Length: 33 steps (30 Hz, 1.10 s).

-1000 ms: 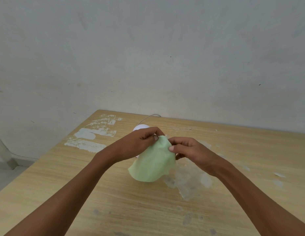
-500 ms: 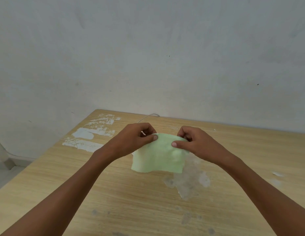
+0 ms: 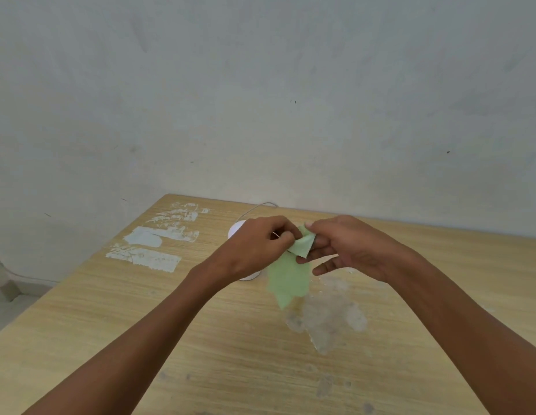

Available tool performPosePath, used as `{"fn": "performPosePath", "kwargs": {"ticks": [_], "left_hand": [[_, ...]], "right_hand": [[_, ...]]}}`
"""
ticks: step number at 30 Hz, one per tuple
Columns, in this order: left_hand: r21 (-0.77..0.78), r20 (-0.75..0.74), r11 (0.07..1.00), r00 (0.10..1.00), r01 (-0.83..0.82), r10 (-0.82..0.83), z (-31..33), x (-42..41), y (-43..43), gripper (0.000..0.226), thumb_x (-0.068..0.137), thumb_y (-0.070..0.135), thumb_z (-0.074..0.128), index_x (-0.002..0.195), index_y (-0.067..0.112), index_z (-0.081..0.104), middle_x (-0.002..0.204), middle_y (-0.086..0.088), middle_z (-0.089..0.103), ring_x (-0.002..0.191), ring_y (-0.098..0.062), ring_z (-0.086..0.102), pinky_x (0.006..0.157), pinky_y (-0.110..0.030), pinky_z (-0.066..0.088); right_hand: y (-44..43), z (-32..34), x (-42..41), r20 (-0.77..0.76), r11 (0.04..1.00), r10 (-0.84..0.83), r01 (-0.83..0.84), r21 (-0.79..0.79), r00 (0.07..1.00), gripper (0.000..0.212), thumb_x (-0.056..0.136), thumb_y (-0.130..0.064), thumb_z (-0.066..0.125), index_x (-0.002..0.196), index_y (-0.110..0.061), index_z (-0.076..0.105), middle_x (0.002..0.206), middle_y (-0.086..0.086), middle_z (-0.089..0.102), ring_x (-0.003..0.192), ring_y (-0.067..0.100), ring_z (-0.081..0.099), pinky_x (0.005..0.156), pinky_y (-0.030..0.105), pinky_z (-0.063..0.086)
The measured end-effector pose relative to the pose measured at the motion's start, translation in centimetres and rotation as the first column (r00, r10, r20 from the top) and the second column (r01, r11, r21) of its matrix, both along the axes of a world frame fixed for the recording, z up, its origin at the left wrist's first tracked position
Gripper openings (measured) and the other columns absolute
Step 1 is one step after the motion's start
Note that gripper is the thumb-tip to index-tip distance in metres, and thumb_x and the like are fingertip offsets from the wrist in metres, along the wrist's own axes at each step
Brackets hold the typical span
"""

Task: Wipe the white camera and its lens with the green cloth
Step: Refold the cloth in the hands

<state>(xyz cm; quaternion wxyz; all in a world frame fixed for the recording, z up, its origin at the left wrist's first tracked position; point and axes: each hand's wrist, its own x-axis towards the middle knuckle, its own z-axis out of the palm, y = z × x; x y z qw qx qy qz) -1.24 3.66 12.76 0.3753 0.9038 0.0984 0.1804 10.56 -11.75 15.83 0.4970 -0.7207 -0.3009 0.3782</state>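
A light green cloth point(image 3: 287, 280) hangs bunched above the wooden table, pinched at its top by both hands. My left hand point(image 3: 254, 250) grips its upper left corner with thumb and fingers. My right hand point(image 3: 347, 250) holds the upper right corner, its lower fingers spread. The white camera point(image 3: 236, 230) stands on the table behind my left hand. Only a rounded white part and a sliver of its base show. Its lens is hidden.
A thin white cable point(image 3: 254, 208) runs from the camera to the table's far edge by the wall. White paint patches point(image 3: 152, 247) mark the table point(image 3: 111, 310) at the left. A pale scuffed stain point(image 3: 329, 319) lies below the cloth.
The cloth was stretched flat between both hands half a second ago. Now the hands have come together and the cloth hangs folded and narrow below them.
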Motion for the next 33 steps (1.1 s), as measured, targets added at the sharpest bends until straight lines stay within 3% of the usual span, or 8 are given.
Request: {"fn": "performPosePath", "kwargs": {"ticks": [6, 10, 13, 16, 19, 24, 28, 33], "left_hand": [[0.103, -0.028, 0.994, 0.999, 0.032, -0.029, -0.4, 0.3, 0.1, 0.028, 0.081, 0.049, 0.079, 0.099, 0.028, 0.076, 0.082, 0.007, 0.073, 0.082, -0.012, 0.069, 0.079, -0.04, 0.058], [0.002, 0.047, 0.999, 0.998, 0.049, -0.049, -0.6, -0.1, 0.4, 0.032, 0.1, 0.032, 0.064, 0.082, 0.007, 0.071, 0.059, 0.009, 0.053, 0.052, -0.004, 0.045, 0.057, -0.022, 0.035], [-0.149, 0.061, 0.985, 0.995, 0.085, -0.076, -0.1, -0.7, 1.0, 0.018, 0.1, 0.02, 0.063, 0.096, 0.007, 0.075, 0.081, -0.003, 0.074, 0.071, -0.017, 0.067, 0.068, -0.03, 0.051], [-0.278, 0.062, 0.956, 0.995, 0.094, -0.08, 0.2, -1.1, 1.6, 0.017, 0.099, 0.008, 0.063, 0.112, 0.007, 0.073, 0.107, -0.011, 0.079, 0.094, -0.018, 0.076, 0.084, -0.026, 0.058], [-0.352, 0.026, 0.936, 1.0, 0.021, -0.012, 0.2, -1.7, 2.1, 0.016, 0.099, 0.011, 0.063, 0.115, 0.013, 0.065, 0.104, -0.011, 0.079, 0.083, -0.019, 0.074, 0.076, -0.029, 0.056], [-0.277, -0.035, 0.95, 0.989, -0.145, 0.141, -0.8, -2.1, 2.8, 0.018, 0.099, 0.02, 0.06, 0.113, 0.025, 0.049, 0.086, -0.013, 0.061, 0.074, -0.022, 0.054, 0.064, -0.034, 0.041], [-0.256, -0.137, 0.962, 0.989, -0.097, 0.063, -0.9, -3.0, 2.7, 0.014, 0.101, 0.017, 0.056, 0.109, 0.026, 0.049, 0.093, -0.011, 0.06, 0.072, -0.022, 0.055, 0.059, -0.03, 0.047], [-0.156, -0.022, 0.976, 0.989, -0.15, 0.148, -1.5, -4.0, 1.7, 0.026, 0.105, 0.016, 0.045, 0.107, 0.03, 0.066, 0.117, 0.006, 0.067, 0.097, -0.019, 0.066, 0.078, -0.03, 0.056]], "right_hand": [[-0.3, 0.2, 0.2, -0.107, 0.991, 0.135, -0.137, -0.012, 0.985, 0.044, 0.099, -0.021, 0.027, 0.117, 0.005, 0.058, 0.091, 0.01, 0.073, 0.115, 0.039, 0.068, 0.099, 0.056, 0.054], [-0.4, -0.5, 0.5, 0.161, 0.996, 0.023, -0.009, -0.086, 0.987, 0.027, 0.095, -0.016, 0.046, 0.107, -0.003, 0.067, 0.097, 0.002, 0.078, 0.082, 0.02, 0.07, 0.066, 0.037, 0.054], [-0.6, -2.3, 0.8, 0.309, 0.991, 0.051, -0.01, -0.133, 0.95, 0.025, 0.092, -0.03, 0.066, 0.116, -0.023, 0.07, 0.101, -0.001, 0.072, 0.085, 0.015, 0.061, 0.07, 0.031, 0.048], [-0.4, -4.4, 0.4, 0.251, 0.992, 0.092, -0.068, -0.102, 0.963, 0.028, 0.089, -0.037, 0.073, 0.116, -0.028, 0.074, 0.114, -0.005, 0.076, 0.108, 0.015, 0.067, 0.087, 0.031, 0.05], [-0.4, -5.9, -0.1, 0.169, 0.996, 0.083, -0.086, 0.009, 0.982, 0.03, 0.09, -0.03, 0.073, 0.116, -0.014, 0.071, 0.114, 0.002, 0.078, 0.111, 0.023, 0.071, 0.1, 0.043, 0.053], [-0.4, -6.3, -1.6, 0.114, 0.969, 0.097, -0.12, 0.217, 0.989, 0.03, 0.093, -0.015, 0.069, 0.12, -0.006, 0.061, 0.106, 0.012, 0.079, 0.097, 0.024, 0.076, 0.086, 0.033, 0.056], [-0.5, -5.6, -2.0, 0.087, 0.931, 0.105, -0.128, 0.34, 0.991, 0.048, 0.094, -0.012, 0.065, 0.138, -0.026, 0.052, 0.107, 0.016, 0.078, 0.096, 0.022, 0.075, 0.086, 0.03, 0.057], [-0.5, -5.7, -1.8, 0.114, 0.926, 0.111, -0.145, 0.348, 0.987, 0.037, 0.096, -0.022, 0.063, 0.133, -0.025, 0.062, 0.097, 0.009, 0.076, 0.091, 0.019, 0.069, 0.086, 0.04, 0.052]]}}
